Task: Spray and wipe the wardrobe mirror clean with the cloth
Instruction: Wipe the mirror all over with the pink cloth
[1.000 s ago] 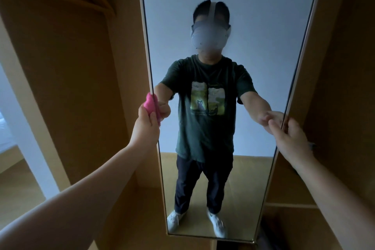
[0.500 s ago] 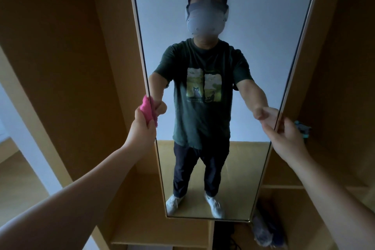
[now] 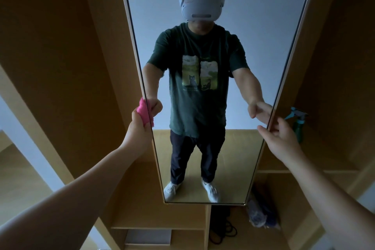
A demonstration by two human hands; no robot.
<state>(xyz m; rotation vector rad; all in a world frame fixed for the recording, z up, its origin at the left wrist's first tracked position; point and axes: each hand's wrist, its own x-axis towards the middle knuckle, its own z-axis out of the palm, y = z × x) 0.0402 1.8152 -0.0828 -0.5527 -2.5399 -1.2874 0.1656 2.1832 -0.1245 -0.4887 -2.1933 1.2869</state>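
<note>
Left hand [image 3: 140,128]: fingers clamped on the pink cloth [image 3: 145,112], at the mirror's [image 3: 253,26] left edge.
Right hand [image 3: 282,140]: thumb and fingers seem to pinch the right edge; the light is dim.
Bottle [image 3: 297,126]: on the shelf just right of the mirror.
Risk 1: bare fingertips could smear the glass.
Risk 2: wiping hard on 1 side could swing the mirror.

The mirror [image 3: 263,26] runs past the top edge. Most of the cloth [image 3: 144,112] is buried in the left hand [image 3: 139,130]. The right hand [image 3: 282,138] has its fingertips hidden behind the mirror's right edge. The spray bottle [image 3: 298,122] is dim, with its base behind that hand. The dark bundle [image 3: 261,213] below is too dim to identify.
</note>
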